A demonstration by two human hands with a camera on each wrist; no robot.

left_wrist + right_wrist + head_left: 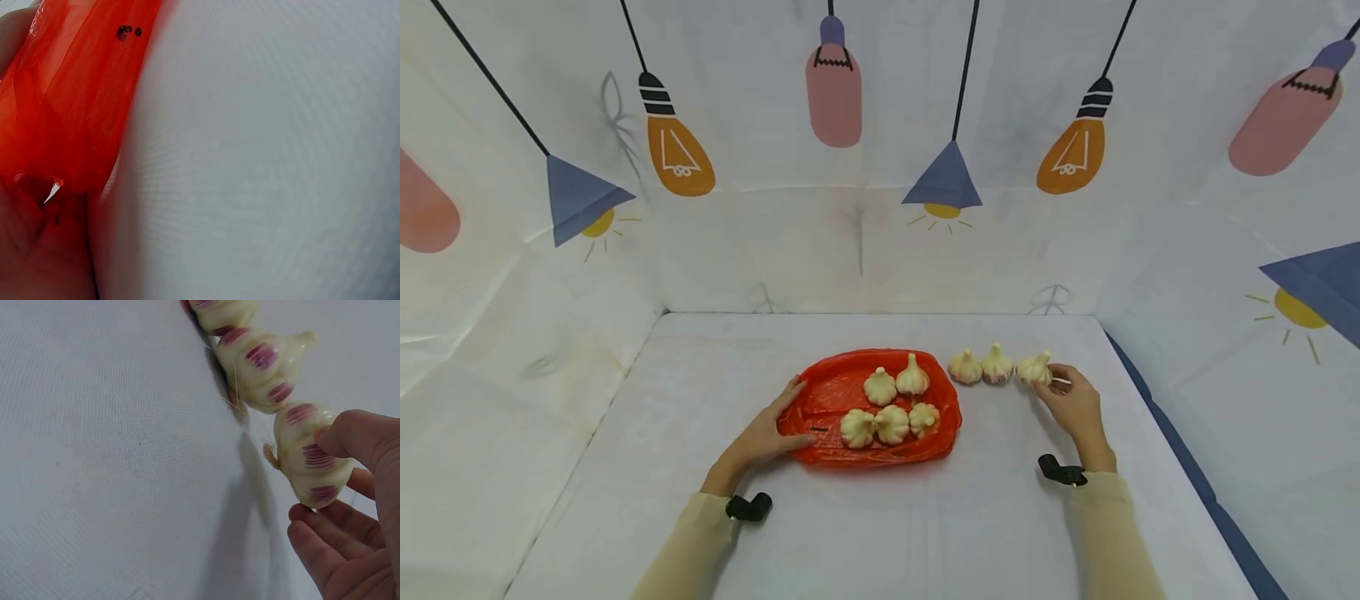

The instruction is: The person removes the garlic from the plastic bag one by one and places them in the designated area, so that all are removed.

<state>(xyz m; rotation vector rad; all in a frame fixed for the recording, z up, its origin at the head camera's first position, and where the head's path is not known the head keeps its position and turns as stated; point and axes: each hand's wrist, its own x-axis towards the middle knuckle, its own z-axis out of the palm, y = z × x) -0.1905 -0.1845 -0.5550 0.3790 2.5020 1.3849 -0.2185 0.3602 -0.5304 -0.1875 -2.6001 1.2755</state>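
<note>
In the head view my left hand [767,429] grips the left end of a red plastic bag [831,375], thumb at its near side and fingers along the far left edge. Several whitish garlic bulbs [892,425] lie inside the bag. My right hand [1075,407], to the right of the bag, pinches a garlic bulb [1034,368] between thumb and fingers. Purple streaks mark this held bulb [312,456] in the right wrist view, where its shadow falls beside it. The left wrist view shows the bag's crinkled side [81,94] against part of the left hand [44,250].
Two more garlic bulbs [997,365] stand side by side on the white table [910,533], between the bag and the right hand. A white sheet wall [880,250] with printed lamps rises behind and at both sides. Blue fabric [1187,467] runs along the right table edge.
</note>
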